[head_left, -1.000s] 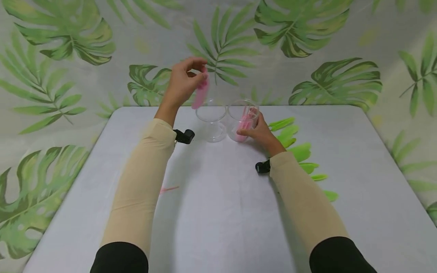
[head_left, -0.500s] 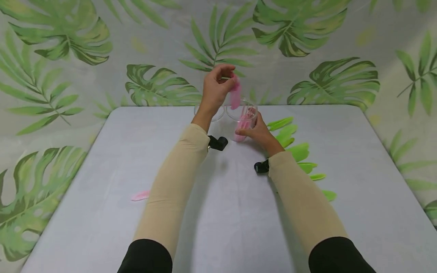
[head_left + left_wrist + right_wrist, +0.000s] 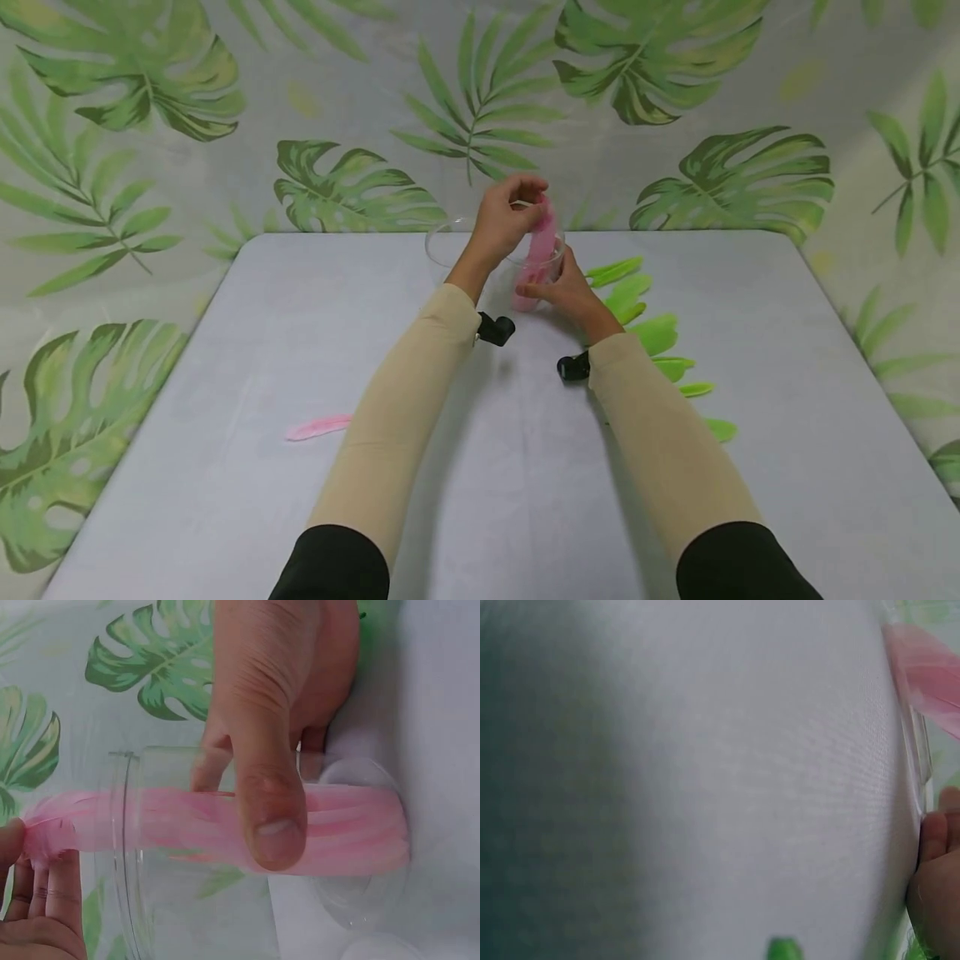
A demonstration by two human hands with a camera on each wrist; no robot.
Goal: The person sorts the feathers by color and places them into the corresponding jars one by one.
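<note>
In the head view my left hand (image 3: 501,223) is above the right-hand clear jar (image 3: 561,257), pinching a pink feather (image 3: 544,233) near its top. The feather hangs down through the mouth of the jar. My right hand (image 3: 573,292) grips this jar from the right side, thumb across its front. Several pink feathers (image 3: 352,817) stand inside the jar, seen through the glass in the left wrist view. There the left fingertips (image 3: 64,889) pinch the feather's end just outside the rim (image 3: 120,892). The right wrist view catches only part of the right hand (image 3: 939,877) and some pink.
A second clear jar (image 3: 429,254) stands close on the left, partly hidden behind the left hand. One pink feather (image 3: 317,427) lies on the white table (image 3: 187,467), partly covered by the left sleeve. Several green feathers (image 3: 658,335) lie in a column beside the right forearm.
My left hand has carried the pink feather rightward from over the left jar, then lowered it into the mouth of the right jar. The right hand keeps its hold on that jar.
</note>
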